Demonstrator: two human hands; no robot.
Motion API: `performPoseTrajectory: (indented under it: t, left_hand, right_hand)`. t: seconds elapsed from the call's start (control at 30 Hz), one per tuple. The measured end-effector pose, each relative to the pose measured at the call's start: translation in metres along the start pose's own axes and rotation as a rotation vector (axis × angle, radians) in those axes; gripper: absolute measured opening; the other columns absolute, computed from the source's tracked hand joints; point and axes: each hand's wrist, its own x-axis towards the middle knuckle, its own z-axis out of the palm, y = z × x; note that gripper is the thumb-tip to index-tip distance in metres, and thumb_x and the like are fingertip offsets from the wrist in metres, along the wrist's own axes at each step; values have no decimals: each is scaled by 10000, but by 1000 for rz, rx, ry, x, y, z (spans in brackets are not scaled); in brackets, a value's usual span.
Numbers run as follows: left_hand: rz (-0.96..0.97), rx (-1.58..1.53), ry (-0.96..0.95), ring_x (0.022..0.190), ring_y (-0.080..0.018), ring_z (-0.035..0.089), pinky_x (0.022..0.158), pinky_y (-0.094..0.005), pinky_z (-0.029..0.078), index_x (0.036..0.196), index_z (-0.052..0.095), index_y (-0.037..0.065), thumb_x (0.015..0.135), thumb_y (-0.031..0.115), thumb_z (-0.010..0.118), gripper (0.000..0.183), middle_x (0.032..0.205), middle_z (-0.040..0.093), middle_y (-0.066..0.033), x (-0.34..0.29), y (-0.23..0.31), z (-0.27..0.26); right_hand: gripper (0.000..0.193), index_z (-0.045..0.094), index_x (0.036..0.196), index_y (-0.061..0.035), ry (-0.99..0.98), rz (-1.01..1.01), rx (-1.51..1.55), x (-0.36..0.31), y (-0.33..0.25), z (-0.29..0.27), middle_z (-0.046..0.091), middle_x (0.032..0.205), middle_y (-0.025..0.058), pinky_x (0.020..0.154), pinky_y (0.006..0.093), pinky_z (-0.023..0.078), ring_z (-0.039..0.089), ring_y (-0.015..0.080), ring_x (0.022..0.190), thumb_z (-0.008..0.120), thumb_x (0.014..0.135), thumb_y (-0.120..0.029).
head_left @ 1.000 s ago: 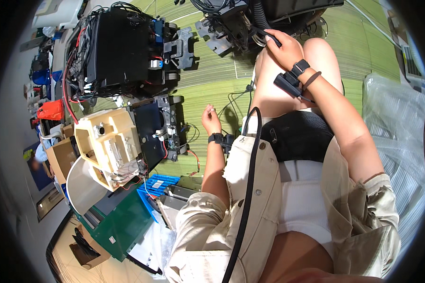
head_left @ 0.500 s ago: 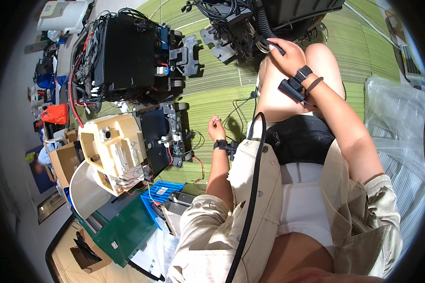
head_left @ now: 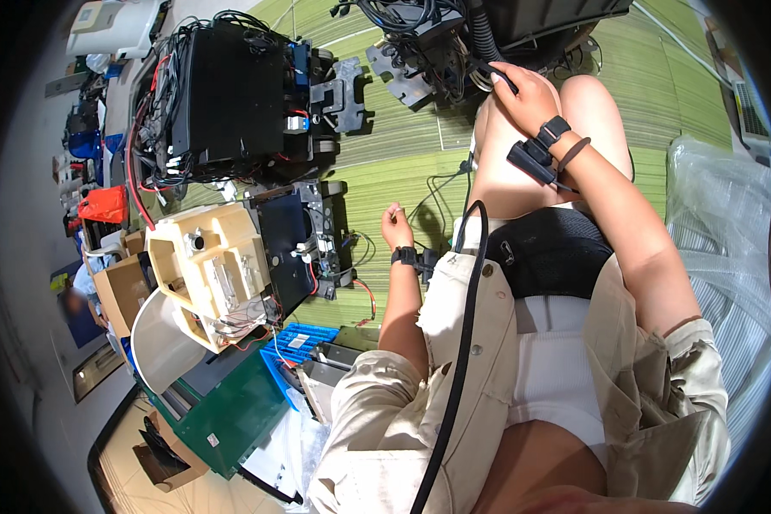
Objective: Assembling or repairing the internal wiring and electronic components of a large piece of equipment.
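My right hand (head_left: 527, 103) rests on my knee, its fingers closed around a slim black handle (head_left: 504, 78); what this belongs to I cannot make out. Just beyond it stands a black machine (head_left: 433, 43) with bundled cables and a ribbed black hose (head_left: 482, 38). Out to the left, above the green floor, my left hand (head_left: 396, 226) is raised with its fingers curled together. Anything between those fingertips is too small to name. Nearest to that hand is a dark wheeled chassis (head_left: 284, 238) with loose wires. Both wrists carry black strapped-on devices.
A cream plastic housing (head_left: 206, 257) stands left of the chassis. Behind it is a black box-shaped unit (head_left: 236, 94) with cables and wheels. A blue crate (head_left: 295, 343) and a green panel (head_left: 231, 420) lie lower left. Clear plastic wrap (head_left: 720, 206) lies at the right.
The view has shifted slightly. My left hand sits a little higher in the picture, fingers still curled. My right hand keeps its grip on the black handle.
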Motion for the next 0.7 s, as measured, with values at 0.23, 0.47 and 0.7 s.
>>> performPoseTrajectory:
  t: [0.23,0.47,0.7]
  left_hand:
    - [204,-18,-66,838,-154,542,756,-272,429,1018,549,-5,826,115,520,229,961,585,-105,35,56,21]
    - [531,-48,-116,854,-199,550,783,-307,420,961,571,26,777,128,559,210,906,589,-103,55,149,73]
    - [801,32,-195,915,-255,551,811,-334,421,1027,538,20,710,135,623,348,972,577,-148,56,219,117]
  right_hand:
    - [271,578,983,-38,11,31,29,3,-3,-1,595,896,177,758,358,437,562,316,833,496,809,-229]
    - [256,577,1006,-67,7,107,49,3,-6,-1,597,914,162,757,339,441,568,305,855,503,814,-219]
    - [262,568,1030,-95,-30,92,-25,3,-1,0,592,946,144,761,340,435,558,301,875,480,829,-237]
